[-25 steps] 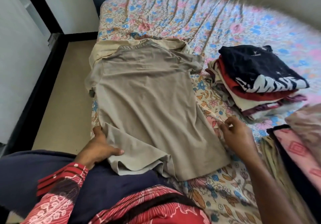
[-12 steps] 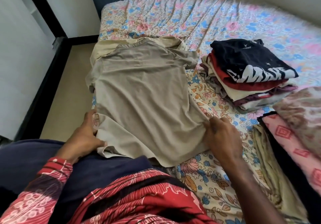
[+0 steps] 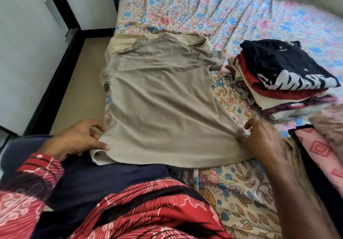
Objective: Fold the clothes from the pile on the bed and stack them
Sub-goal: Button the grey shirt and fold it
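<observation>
Both hands pinch the hem corners of the plain khaki cotton T-shirt [image 3: 161, 97], left hand [image 3: 78, 138] and right hand [image 3: 259, 140] drawn apart; I judge this flattens it on the floral-sheeted bed [image 3: 232, 183] for folding. Folded stack [image 3: 285, 79] lies just right.

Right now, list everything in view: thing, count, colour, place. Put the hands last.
T-shirt: one, khaki, spread flat at the bed's left edge.
Cream cloth: one, pale yellow, under the T-shirt's collar end.
Stack: one, folded clothes, black printed top piece, right of the T-shirt.
Pile: one, pink, black and tan fabrics, far right.
Bedsheet: one, floral pink and blue, covering the bed.
Floor: beige, left of the bed.
Left hand: pinches the hem's left corner.
Right hand: pinches the hem's right side.
</observation>
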{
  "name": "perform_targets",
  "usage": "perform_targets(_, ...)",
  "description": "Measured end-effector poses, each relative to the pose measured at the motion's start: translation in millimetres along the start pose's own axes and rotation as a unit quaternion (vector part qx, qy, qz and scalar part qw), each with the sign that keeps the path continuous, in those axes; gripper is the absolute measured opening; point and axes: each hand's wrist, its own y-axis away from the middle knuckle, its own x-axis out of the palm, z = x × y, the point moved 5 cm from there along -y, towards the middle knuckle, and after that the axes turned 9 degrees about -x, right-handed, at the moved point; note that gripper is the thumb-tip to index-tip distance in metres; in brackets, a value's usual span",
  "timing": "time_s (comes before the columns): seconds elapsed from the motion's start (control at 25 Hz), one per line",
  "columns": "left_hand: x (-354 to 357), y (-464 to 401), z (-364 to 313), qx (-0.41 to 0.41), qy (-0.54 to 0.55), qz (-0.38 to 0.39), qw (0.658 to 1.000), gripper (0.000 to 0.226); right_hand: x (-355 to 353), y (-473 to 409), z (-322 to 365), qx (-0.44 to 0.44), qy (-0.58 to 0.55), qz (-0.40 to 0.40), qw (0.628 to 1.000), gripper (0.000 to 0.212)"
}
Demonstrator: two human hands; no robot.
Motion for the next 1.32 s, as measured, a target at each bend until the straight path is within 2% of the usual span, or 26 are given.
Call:
perform_targets(0.12,12,-32,-17,0.005,-0.023,-0.036,0.999,0.045,0,-8,42,-0.078,0.006,-0.034,0.996,0.043)
perform_targets(0.24,29,-64,-17,-0.036,0.08,-0.054,0.995,0.047,10,-25,117,-0.18,-0.049,-0.037,0.982,0.031)
perform_targets(0.36,31,-78,-7,-0.064,0.161,-0.069,0.982,0.043,19,-53,213,-0.307,-0.06,-0.022,0.95,0.025)
perform_targets(0.52,25,-87,4,-0.085,0.147,-0.084,0.982,0.044,41,-96,343,-0.442,-0.004,0.013,0.897,0.02)
perform_targets(0.72,25,-106,15,-0.083,0.196,-0.026,0.977,0.033,80,-130,473,-0.542,0.08,0.031,0.836,0.026)
perform_targets(0.84,28,-111,15,-0.068,0.19,-0.02,0.979,0.023,121,-141,519,-0.536,0.135,0.071,0.83,0.053)
perform_targets(0.96,30,-109,16,-0.043,0.165,-0.052,0.984,0.023,158,-158,540,-0.471,0.179,0.103,0.857,0.073)
perform_targets(1.04,32,-102,15,-0.023,0.151,-0.053,0.987,0.024,168,-167,545,-0.431,0.18,0.087,0.88,0.067)
perform_targets(1.12,39,-90,10,-0.001,0.057,-0.04,0.998,0.063,165,-168,548,-0.427,0.162,0.044,0.888,0.053)
perform_targets(1.16,41,-85,4,0.013,0.015,-0.042,0.999,0.078,160,-170,549,-0.431,0.127,0.027,0.893,0.046)
perform_targets(1.2,41,-80,-2,0.031,0.001,-0.054,0.998,0.082,153,-173,546,-0.426,0.053,0.024,0.903,0.039)
perform_targets(1.28,36,-70,-16,0.077,0.057,-0.059,0.994,0.07,132,-186,536,-0.385,-0.176,0.039,0.905,0.034)
perform_targets(1.32,33,-66,-23,0.102,0.096,-0.048,0.989,0.066,119,-195,528,-0.358,-0.286,0.045,0.888,0.035)
